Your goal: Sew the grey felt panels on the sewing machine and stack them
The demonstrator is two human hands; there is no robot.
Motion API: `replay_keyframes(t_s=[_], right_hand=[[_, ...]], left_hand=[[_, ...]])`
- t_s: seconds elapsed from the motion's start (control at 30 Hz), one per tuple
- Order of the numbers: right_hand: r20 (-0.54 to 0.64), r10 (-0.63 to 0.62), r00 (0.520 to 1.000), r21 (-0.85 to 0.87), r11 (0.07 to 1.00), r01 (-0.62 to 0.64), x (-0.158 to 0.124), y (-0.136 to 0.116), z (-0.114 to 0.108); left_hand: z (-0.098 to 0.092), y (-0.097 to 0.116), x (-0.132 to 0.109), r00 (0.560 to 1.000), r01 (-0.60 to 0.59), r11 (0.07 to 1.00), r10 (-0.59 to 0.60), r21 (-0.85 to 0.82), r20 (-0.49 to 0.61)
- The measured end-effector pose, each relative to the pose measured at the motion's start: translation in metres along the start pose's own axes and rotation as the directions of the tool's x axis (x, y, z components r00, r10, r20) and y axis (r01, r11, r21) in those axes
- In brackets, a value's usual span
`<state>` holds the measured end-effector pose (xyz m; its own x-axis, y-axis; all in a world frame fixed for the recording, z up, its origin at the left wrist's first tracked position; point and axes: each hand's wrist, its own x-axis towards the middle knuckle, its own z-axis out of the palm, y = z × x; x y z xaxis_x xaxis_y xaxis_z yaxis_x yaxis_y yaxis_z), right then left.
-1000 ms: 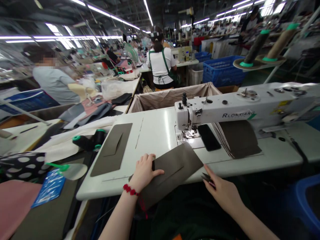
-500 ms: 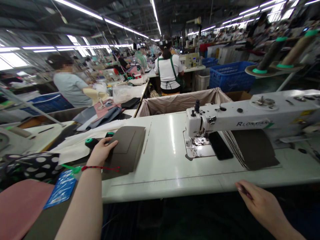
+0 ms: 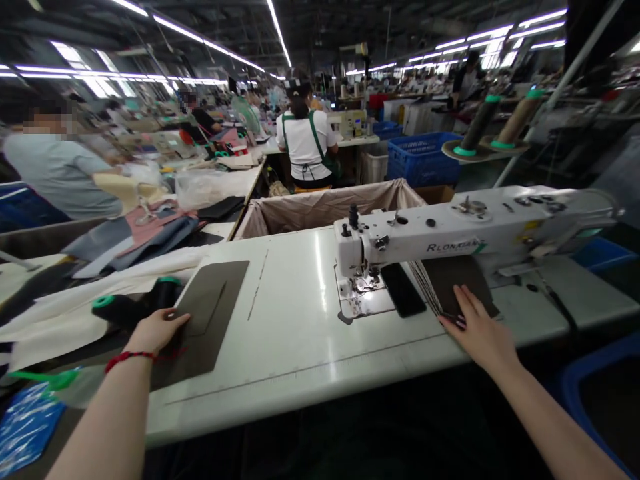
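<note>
My left hand (image 3: 156, 328), with a red bead bracelet at the wrist, rests flat on the near left edge of a stack of dark grey-brown fabric pieces (image 3: 207, 313) on the white sewing table (image 3: 300, 320). My right hand (image 3: 477, 327) lies with fingers stretched out on a second stack of the same dark pieces (image 3: 457, 283) under the arm of the white sewing machine (image 3: 470, 230). A small dark tool seems tucked under the right fingers; I cannot make it out. A black phone (image 3: 403, 290) lies beside the needle plate.
Black thread cones with green ends (image 3: 127, 307) lie left of the left stack on white cloth. A fabric-lined bin (image 3: 325, 203) stands behind the table. A blue crate (image 3: 425, 157) and thread cones on a stand (image 3: 480, 127) are at right. Other workers sit farther back and at left.
My left hand carried the dark piece from the table's front edge onto the left stack. My right hand moved up from the table's edge onto the stack under the machine arm.
</note>
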<state>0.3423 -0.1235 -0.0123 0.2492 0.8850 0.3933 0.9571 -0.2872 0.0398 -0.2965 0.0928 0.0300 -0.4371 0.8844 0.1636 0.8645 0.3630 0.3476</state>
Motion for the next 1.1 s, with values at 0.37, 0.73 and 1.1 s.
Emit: replay_keyframes(t_s=[0.37, 0.73, 1.1], right_hand=[[-0.006, -0.221, 0.975, 0.177, 0.96, 0.219, -0.024, -0.001, -0.026], [0.039, -0.122, 0.992, 0.116, 0.986, 0.117, -0.014, 0.012, 0.005], [0.024, -0.763, 0.646, 0.692, 0.479, 0.54, -0.072, -0.049, -0.085]], left_hand=[[0.053, 0.15, -0.176, 0.727, -0.55, 0.731, 0.657, -0.403, 0.2], [0.063, 0.231, -0.375, -0.213, -0.482, 0.145, 0.937, -0.864, 0.276], [0.05, 0.255, -0.34, 0.278, 0.642, 0.314, 0.754, -0.699, 0.595]])
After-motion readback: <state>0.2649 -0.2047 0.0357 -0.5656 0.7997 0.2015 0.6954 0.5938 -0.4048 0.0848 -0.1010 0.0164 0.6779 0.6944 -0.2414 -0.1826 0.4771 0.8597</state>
